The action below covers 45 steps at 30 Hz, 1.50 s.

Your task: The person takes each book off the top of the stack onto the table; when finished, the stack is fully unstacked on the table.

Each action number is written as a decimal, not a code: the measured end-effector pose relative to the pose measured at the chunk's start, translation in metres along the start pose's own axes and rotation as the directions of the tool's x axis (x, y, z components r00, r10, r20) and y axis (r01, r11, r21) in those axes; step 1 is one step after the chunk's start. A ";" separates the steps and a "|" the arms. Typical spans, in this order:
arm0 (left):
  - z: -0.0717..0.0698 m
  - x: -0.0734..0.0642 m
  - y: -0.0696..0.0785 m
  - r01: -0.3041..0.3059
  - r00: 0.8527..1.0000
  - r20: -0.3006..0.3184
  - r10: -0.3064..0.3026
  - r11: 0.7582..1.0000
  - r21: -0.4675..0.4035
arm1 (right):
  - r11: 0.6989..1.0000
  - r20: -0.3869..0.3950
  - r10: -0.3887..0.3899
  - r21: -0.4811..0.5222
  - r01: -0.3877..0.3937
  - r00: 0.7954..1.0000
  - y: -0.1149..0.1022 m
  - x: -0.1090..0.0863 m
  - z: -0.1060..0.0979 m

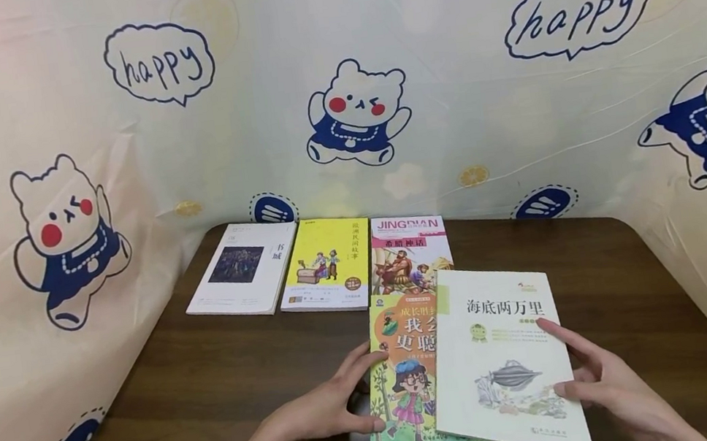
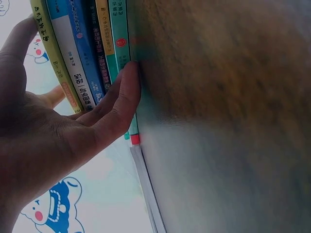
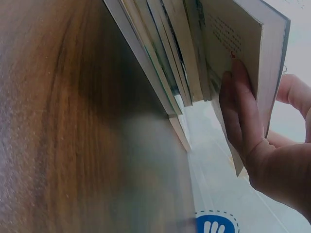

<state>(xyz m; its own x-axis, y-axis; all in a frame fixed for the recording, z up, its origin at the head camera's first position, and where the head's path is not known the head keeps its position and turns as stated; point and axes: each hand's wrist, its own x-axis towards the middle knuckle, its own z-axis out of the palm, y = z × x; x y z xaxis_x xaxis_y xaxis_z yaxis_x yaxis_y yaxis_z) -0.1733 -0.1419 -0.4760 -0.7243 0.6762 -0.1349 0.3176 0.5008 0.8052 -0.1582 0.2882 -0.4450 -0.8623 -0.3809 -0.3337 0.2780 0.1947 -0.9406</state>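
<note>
In the head view my right hand (image 1: pixel 600 374) grips a white book (image 1: pixel 511 370) by its right edge, with thumb and a finger on its cover. The right wrist view shows other fingers (image 3: pixel 245 107) against the book's underside, which is tilted above the stack. Under it lies a stack of books, topped by a green-and-orange children's book (image 1: pixel 409 405) partly hidden by the white one. Beside the stack's left side is my left hand (image 1: pixel 323 404), its thumb and fingers spread. Its fingertips touch the spines (image 2: pixel 119 43) in the left wrist view.
A white book (image 1: pixel 233 268), a yellow book (image 1: pixel 325 261) and a pink-topped book (image 1: pixel 410 250) lie in a row at the back of the brown wooden table (image 1: pixel 214 377). A printed curtain (image 1: pixel 444 92) surrounds the table's back and sides.
</note>
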 end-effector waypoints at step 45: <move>-0.001 -0.004 0.002 -0.007 1.000 0.022 0.007 1.000 0.014 | 0.992 -0.242 -0.122 -0.029 0.119 0.962 -0.027 0.003 -0.068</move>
<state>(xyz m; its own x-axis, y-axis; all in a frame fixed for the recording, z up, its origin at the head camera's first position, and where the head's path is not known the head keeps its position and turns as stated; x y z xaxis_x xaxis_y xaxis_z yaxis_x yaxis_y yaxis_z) -0.1704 -0.1443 -0.4735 -0.7086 0.6912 -0.1419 0.3312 0.5034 0.7981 -0.1974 0.3432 -0.4165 -0.9665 -0.1715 -0.1910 0.1609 0.1746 -0.9714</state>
